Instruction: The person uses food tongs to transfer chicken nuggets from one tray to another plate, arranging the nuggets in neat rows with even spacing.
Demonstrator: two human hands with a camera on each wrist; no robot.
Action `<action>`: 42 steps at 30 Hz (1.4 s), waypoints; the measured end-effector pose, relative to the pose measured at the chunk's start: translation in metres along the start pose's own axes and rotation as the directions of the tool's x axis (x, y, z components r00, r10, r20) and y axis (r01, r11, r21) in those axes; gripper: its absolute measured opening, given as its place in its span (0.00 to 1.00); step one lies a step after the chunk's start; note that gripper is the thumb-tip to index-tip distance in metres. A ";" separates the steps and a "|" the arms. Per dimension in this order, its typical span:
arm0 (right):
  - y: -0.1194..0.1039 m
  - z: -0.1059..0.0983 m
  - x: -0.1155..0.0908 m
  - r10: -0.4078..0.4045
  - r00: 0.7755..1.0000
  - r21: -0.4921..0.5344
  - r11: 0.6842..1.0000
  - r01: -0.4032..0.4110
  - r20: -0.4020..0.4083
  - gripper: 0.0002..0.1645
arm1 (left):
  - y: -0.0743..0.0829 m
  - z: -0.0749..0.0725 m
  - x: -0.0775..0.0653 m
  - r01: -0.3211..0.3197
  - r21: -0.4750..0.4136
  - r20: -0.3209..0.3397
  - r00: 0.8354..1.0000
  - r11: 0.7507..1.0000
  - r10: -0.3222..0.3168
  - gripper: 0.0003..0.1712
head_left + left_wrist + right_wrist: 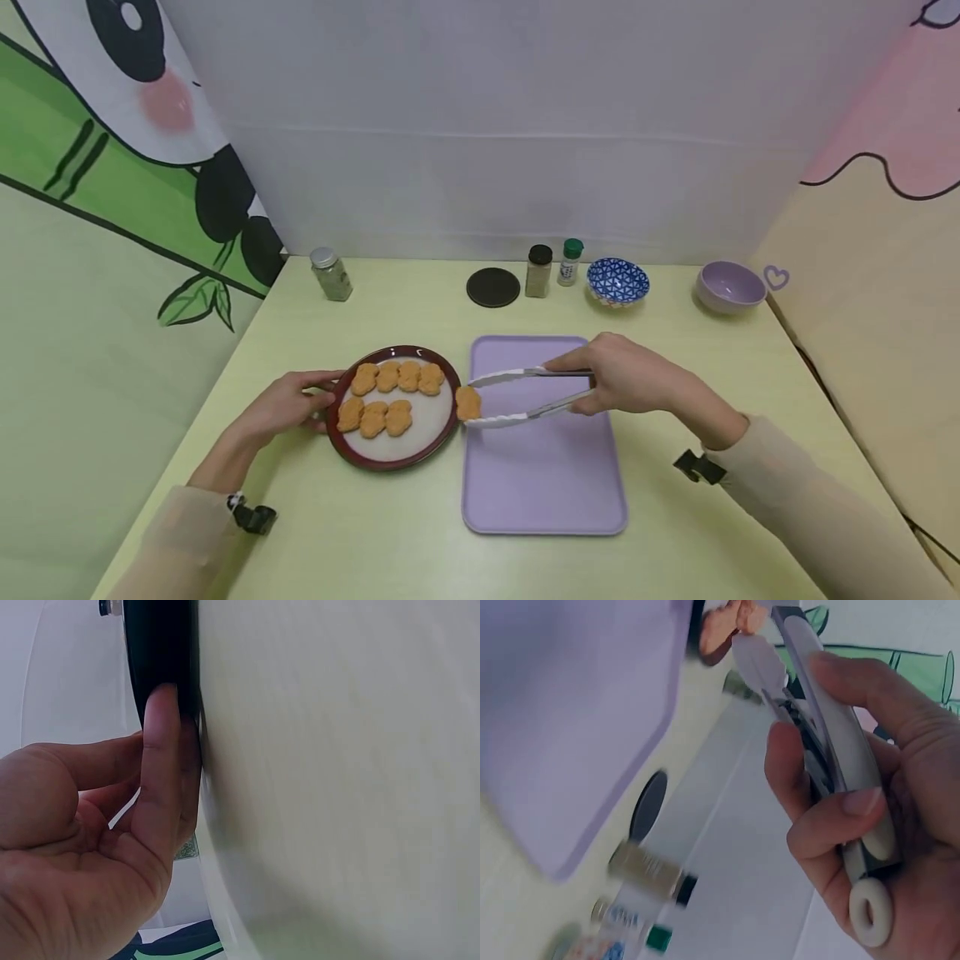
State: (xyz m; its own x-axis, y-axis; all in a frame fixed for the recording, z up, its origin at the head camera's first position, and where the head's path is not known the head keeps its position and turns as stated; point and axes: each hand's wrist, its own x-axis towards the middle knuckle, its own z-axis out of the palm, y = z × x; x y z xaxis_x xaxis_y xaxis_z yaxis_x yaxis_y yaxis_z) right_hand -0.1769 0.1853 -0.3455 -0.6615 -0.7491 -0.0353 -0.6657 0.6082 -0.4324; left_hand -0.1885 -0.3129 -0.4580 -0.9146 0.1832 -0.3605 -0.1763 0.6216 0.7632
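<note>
My left hand (288, 407) holds the left rim of a round plate (393, 464) with a dark red-brown edge and pale centre. Two rows of golden-brown nuggets lie on it. In the left wrist view the fingers (161, 765) are at the plate's dark underside (161, 652), close to the tabletop. My right hand (630, 375) grips a pair of tongs (517, 415) with pale tips and metal arms. Between those tips is a single nugget (468, 403), at the plate's right rim beside the tray. The right wrist view shows fingers wrapped around the tongs' handle (847, 742).
A lilac rectangular tray (543, 492) lies right of the plate, under the tongs. Along the back stand a silver-lidded jar (332, 275), a black disc (492, 287), a black-capped jar (538, 273), a green-capped bottle (570, 263), a blue patterned bowl (617, 282) and a purple bowl (730, 288).
</note>
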 end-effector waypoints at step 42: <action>-0.016 -0.004 -0.007 0.209 0.962 0.139 0.973 -0.186 -0.174 0.39 | -0.001 0.001 0.001 0.019 -0.004 -0.006 1.000 1.000 -0.019 0.27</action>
State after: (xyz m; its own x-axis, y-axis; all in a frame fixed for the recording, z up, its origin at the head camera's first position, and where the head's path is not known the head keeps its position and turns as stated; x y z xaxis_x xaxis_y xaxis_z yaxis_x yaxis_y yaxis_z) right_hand -0.1629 0.1820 -0.3343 -0.8358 -0.5480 0.0324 -0.4764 0.6948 -0.5388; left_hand -0.1887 -0.3124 -0.4597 -0.9131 0.1669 -0.3721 -0.1954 0.6219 0.7584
